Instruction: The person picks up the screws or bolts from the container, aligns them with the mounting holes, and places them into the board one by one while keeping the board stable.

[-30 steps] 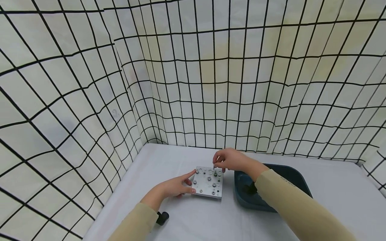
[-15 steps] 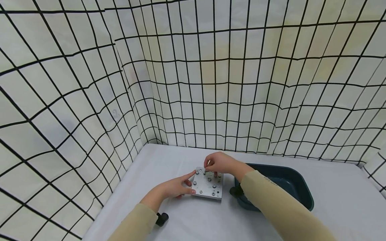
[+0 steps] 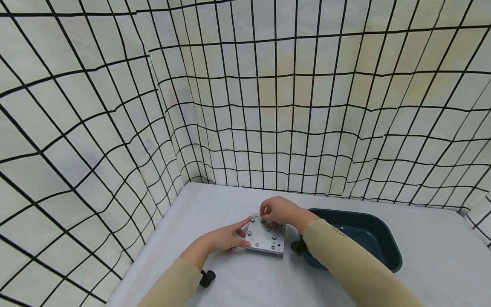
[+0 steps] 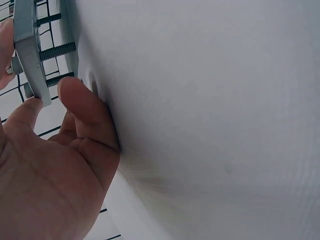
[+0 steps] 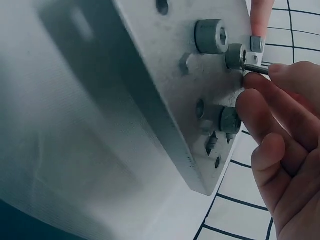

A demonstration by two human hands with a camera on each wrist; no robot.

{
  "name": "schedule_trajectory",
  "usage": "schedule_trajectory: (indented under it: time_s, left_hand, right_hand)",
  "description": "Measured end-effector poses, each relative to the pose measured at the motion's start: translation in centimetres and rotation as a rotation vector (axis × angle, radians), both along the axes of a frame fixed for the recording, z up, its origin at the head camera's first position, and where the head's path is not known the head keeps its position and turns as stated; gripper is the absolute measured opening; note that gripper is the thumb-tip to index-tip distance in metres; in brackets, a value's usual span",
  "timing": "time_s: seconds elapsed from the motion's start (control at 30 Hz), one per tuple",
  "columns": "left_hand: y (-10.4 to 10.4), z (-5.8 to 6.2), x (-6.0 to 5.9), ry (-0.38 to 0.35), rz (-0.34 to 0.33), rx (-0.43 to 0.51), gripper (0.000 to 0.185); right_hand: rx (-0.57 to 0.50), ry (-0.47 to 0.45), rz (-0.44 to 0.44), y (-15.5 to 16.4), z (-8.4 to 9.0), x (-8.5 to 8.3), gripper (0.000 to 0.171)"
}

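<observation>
Silver-grey plate (image 3: 264,238); dark teal tray (image 3: 393,247); beige sleeves (image 3: 356,260); black-gridded white backdrop (image 3: 284,96).

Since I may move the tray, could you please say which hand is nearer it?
Right hand, over the plate beside the tray; left hand, at the plate's edge farthest away.

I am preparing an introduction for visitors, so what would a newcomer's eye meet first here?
Probably the black grid across the head view's upper part. Below, the left hand holds a metal plate at its left edge, and the right hand pinches a thin rod at a bolt head. A dark blue tub stands to the plate's right.
</observation>
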State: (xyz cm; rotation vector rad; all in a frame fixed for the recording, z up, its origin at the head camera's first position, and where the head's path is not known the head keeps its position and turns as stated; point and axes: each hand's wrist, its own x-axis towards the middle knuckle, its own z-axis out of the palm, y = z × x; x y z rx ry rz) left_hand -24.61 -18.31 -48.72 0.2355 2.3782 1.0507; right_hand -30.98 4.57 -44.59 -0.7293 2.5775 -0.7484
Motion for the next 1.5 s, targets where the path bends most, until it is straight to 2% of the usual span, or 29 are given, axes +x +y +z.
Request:
schedule_trajectory:
  time_s: [0.5,0.7,0.97,1.13,1.33,1.5]
  left_hand:
    - [0.5,0.3,-0.1,0.006,-0.010,-0.003,0.090]
    - [0.8,0.4,-0.2,0.007,-0.009,-0.009,0.090]
    - [0.8,0.3,-0.2,0.007,-0.013,-0.008,0.090]
    - [0.7,0.1,-0.1,0.001,-0.012,-0.009,0.091]
    - [0.4,0.1,0.1,0.000,-0.007,-0.019,0.091]
    - [0.3,0.1,0.1,-0.001,-0.002,-0.015,0.091]
  right_hand:
    - [0.124,0.102,0.045,-0.2,-0.2,0.0,0.009]
    - [0.148,0.107,0.045,-0.1,-0.2,0.0,0.008]
    - [0.096,0.107,0.026,0.5,0.1,0.2,0.005]
    - [0.054,0.076,0.010,1.0,0.4,0.3,0.008]
    - [0.007,0.062,0.039,2.0,1.7,0.6,0.015]
    - [-0.027,0.058,0.023,3.2,2.9,0.8,0.018]
